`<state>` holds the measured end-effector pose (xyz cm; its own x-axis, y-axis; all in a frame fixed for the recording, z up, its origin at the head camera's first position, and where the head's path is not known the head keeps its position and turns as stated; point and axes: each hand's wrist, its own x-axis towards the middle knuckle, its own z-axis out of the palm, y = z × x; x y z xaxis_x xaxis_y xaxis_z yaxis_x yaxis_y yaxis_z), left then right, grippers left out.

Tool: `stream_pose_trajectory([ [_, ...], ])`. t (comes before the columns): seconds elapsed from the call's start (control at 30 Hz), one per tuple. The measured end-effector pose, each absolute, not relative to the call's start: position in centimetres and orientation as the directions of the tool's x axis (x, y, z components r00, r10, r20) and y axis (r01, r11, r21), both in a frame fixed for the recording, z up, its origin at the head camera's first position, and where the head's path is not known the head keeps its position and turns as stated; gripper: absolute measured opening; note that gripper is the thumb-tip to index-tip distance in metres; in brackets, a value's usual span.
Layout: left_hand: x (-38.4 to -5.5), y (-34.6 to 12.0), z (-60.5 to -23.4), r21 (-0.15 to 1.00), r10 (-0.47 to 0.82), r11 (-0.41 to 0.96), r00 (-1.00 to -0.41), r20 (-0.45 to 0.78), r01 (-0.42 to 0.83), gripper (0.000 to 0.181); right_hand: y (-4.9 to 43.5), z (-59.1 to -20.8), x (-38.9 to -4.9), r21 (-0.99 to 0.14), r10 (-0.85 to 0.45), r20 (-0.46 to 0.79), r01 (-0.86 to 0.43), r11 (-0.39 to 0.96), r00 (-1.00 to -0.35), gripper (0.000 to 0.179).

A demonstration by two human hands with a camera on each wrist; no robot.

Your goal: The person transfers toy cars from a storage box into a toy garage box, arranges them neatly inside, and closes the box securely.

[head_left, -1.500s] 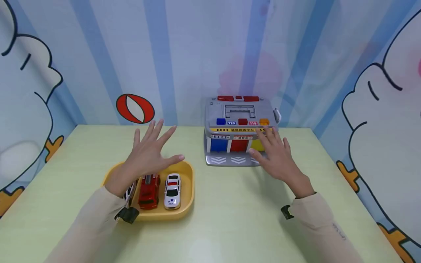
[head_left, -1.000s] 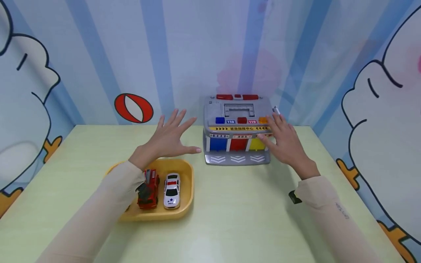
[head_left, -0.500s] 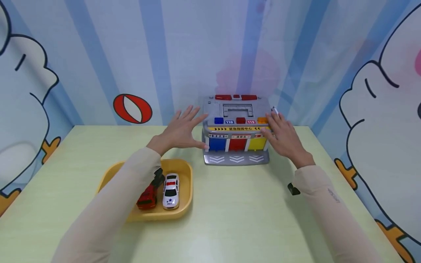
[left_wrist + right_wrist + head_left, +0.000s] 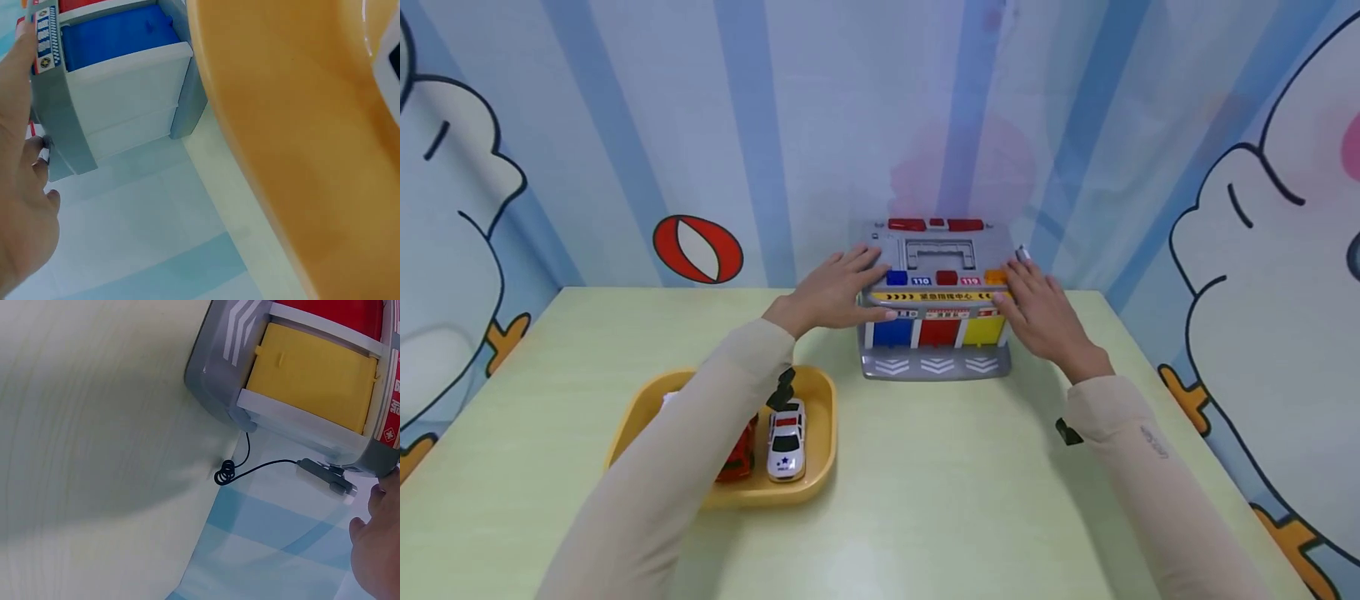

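A grey toy rescue garage with blue, red and yellow doors stands at the back of the table, facing me. My left hand rests on its upper left corner, fingers over the roof and thumb along the front edge. At the opposite corner my right hand lies along the roof's right edge, thumb towards the yellow strip. The left wrist view shows the blue door beside the left hand. In the right wrist view the yellow door faces the camera, with the right fingers at the garage's edge.
A yellow tray at the left holds a white police car and a red toy vehicle, partly under my left sleeve. A grey handset on a coiled black cord hangs at the garage's right side. A striped curtain stands behind.
My left hand has moved right and forward from over the tray onto the garage's left corner. The right hand has shifted slightly right and settled on its right edge.
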<state>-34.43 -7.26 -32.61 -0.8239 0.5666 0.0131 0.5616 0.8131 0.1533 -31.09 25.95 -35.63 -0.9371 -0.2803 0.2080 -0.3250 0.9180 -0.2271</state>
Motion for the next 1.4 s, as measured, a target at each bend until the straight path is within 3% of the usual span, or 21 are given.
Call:
stream_pose_trajectory([
  [0.7, -34.5, -7.5, -33.6, 0.016, 0.616, 0.787, -0.787, 0.041, 0.617, 0.084, 26.0, -34.5, -32.2, -0.208, -0.303, 0.174, -0.335, 0.919, -0.937, 0.073],
  [1.1, -34.3, -7.9, -33.7, 0.118, 0.639, 0.762, -0.769, 0.032, 0.637, 0.086, 25.9, -35.9, -32.1, -0.262, -0.303, 0.196, -0.348, 0.900, -0.932, 0.074],
  [1.4, -34.2, -8.1, -33.0, 0.172, 0.649, 0.749, -0.761, 0.009, 0.640, 0.074, 25.9, -36.1, -32.7, -0.251, -0.285, 0.216, -0.336, 0.908, -0.934, 0.075],
])
